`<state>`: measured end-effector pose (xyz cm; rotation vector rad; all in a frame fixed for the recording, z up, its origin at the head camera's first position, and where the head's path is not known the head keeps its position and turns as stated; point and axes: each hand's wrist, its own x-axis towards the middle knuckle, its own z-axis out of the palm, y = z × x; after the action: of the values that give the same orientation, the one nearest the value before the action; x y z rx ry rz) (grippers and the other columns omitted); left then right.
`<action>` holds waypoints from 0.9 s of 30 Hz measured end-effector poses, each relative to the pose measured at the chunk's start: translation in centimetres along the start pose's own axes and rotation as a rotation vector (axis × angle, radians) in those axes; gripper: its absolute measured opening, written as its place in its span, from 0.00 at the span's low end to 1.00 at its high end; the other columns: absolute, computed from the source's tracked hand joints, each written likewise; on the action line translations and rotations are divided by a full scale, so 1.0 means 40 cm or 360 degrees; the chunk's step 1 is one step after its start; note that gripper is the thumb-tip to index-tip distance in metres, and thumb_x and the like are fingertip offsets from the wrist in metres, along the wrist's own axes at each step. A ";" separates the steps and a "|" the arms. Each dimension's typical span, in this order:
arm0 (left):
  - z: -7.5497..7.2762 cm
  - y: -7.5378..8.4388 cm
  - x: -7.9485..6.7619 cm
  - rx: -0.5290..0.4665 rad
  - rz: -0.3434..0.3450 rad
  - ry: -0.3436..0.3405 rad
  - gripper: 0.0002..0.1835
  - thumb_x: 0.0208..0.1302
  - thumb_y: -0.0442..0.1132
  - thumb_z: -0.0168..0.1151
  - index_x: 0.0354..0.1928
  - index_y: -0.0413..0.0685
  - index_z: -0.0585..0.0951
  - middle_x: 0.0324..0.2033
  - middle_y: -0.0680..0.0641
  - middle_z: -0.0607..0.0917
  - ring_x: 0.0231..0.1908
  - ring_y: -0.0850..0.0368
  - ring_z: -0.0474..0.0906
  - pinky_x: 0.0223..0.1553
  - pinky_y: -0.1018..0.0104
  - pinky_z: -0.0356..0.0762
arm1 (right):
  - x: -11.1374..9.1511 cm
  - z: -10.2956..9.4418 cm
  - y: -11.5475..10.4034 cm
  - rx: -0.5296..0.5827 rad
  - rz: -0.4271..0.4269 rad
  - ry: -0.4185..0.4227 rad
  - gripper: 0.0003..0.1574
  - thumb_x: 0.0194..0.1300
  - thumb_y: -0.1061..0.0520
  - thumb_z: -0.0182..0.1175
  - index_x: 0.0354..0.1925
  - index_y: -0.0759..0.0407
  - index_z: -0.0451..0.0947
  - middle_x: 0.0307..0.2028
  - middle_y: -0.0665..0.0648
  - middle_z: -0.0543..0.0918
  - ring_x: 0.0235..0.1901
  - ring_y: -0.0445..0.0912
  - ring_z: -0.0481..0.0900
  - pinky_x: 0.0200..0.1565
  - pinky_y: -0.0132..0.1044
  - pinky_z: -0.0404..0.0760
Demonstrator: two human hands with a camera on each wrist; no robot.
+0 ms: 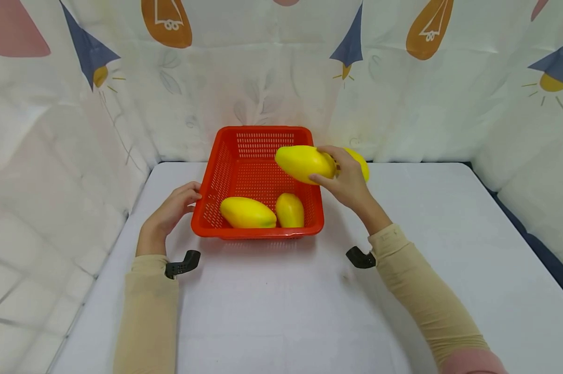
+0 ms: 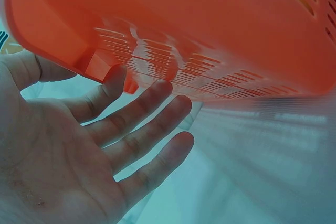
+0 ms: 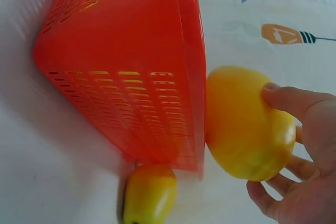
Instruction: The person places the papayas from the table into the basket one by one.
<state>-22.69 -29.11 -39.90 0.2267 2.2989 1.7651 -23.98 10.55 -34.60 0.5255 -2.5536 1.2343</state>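
We pinch one fruit (image 1: 305, 162) between right hand (image 1: 349, 179) thumb and fingers above the basket (image 1: 258, 232)'s right side; two fruits (image 1: 248, 213) lie inside, near; a fourth fruit (image 1: 359, 160) sits outside, right. Our left hand (image 1: 171, 208)'s fingers, slightly spread, touch the left rim.

Four yellow fruits (image 1: 305, 163) (image 1: 246, 212) (image 1: 290, 210) (image 1: 361, 162) and one red basket (image 1: 258, 233) are pictured at one counter (image 1: 272, 306). Two beige sleeves (image 1: 148, 317) (image 1: 424, 293) and two black devices (image 1: 184, 264) (image 1: 361, 258) appear.
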 end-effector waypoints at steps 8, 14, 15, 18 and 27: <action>0.000 0.002 -0.002 -0.0010 -0.0009 -0.0003 0.12 0.70 0.38 0.37 0.43 0.47 0.73 0.42 0.55 0.76 0.52 0.59 0.69 0.55 0.57 0.66 | 0.005 0.009 -0.007 -0.0032 -0.0033 -0.0041 0.37 0.57 0.49 0.70 0.63 0.51 0.70 0.64 0.54 0.72 0.60 0.50 0.69 0.58 0.50 0.76; 0.001 0.003 -0.002 0.0002 -0.0003 -0.0007 0.13 0.70 0.38 0.36 0.46 0.40 0.71 0.41 0.56 0.76 0.51 0.60 0.70 0.55 0.55 0.66 | 0.001 0.017 -0.015 0.0010 -0.0013 -0.0054 0.37 0.57 0.50 0.70 0.63 0.51 0.70 0.64 0.53 0.72 0.59 0.49 0.70 0.57 0.49 0.76; 0.002 0.003 -0.002 0.0005 -0.0001 -0.0007 0.14 0.70 0.38 0.36 0.46 0.38 0.70 0.41 0.56 0.76 0.51 0.60 0.70 0.55 0.55 0.66 | 0.001 0.019 -0.016 0.0016 -0.0013 -0.0056 0.37 0.57 0.50 0.70 0.63 0.51 0.70 0.64 0.53 0.72 0.59 0.49 0.70 0.57 0.48 0.76; 0.002 0.003 -0.003 0.0013 -0.0001 -0.0005 0.14 0.70 0.38 0.36 0.46 0.38 0.70 0.41 0.56 0.76 0.51 0.60 0.70 0.55 0.55 0.66 | 0.002 0.024 -0.013 0.0014 -0.0010 -0.0063 0.37 0.57 0.50 0.70 0.63 0.50 0.70 0.64 0.53 0.72 0.59 0.48 0.70 0.57 0.47 0.76; 0.003 0.007 -0.006 0.0014 -0.0023 0.0002 0.12 0.70 0.38 0.37 0.44 0.44 0.72 0.43 0.55 0.75 0.54 0.58 0.68 0.57 0.54 0.64 | 0.005 0.034 -0.009 -0.0002 0.0009 -0.0097 0.38 0.57 0.48 0.69 0.64 0.47 0.69 0.64 0.51 0.72 0.61 0.47 0.69 0.59 0.46 0.76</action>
<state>-22.45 -28.99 -39.65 0.2103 2.3037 1.7492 -24.10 9.22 -35.10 0.5647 -2.6076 1.2364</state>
